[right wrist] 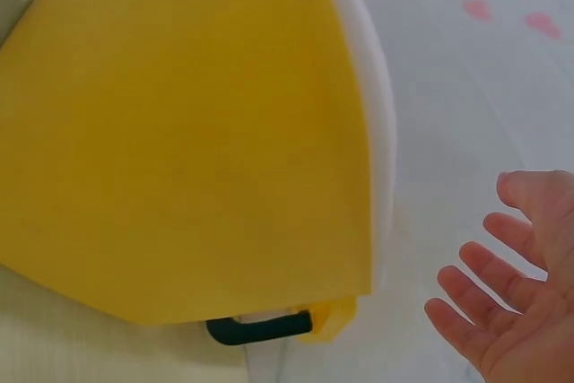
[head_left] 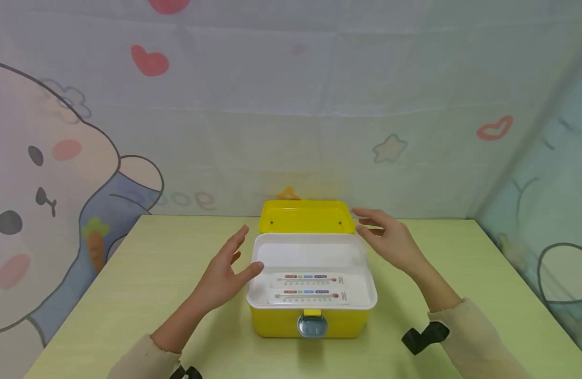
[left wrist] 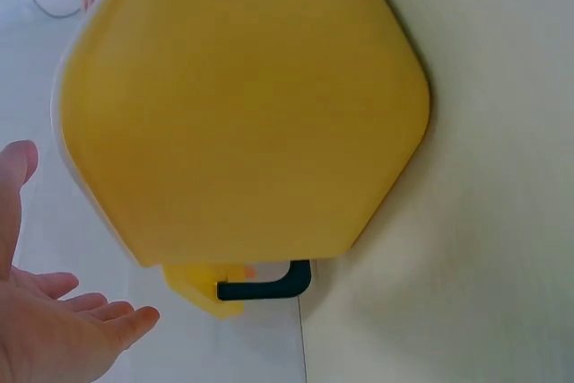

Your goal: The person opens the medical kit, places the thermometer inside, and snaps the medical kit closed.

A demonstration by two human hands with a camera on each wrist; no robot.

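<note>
A yellow storage box (head_left: 262, 323) stands on the table, its yellow lid (head_left: 306, 217) tipped open at the back. The white tray (head_left: 310, 246) over its top bears two printed thermometer strips (head_left: 306, 296). My left hand (head_left: 227, 276) is at the tray's left side, fingers extended and thumb overlapping the rim in the head view. To the right of the lid, my right hand (head_left: 390, 239) has its fingers loosely extended and holds nothing. Both wrist views show the box's yellow side wall (left wrist: 251, 114) and a dark green handle (right wrist: 260, 327).
A bluish clear latch (head_left: 312, 326) sits on the box front. The pale wooden table (head_left: 177, 252) ends at a hanging cloth (head_left: 291, 131) printed with hearts and a cartoon animal. Black straps (head_left: 424, 337) are on both wrists.
</note>
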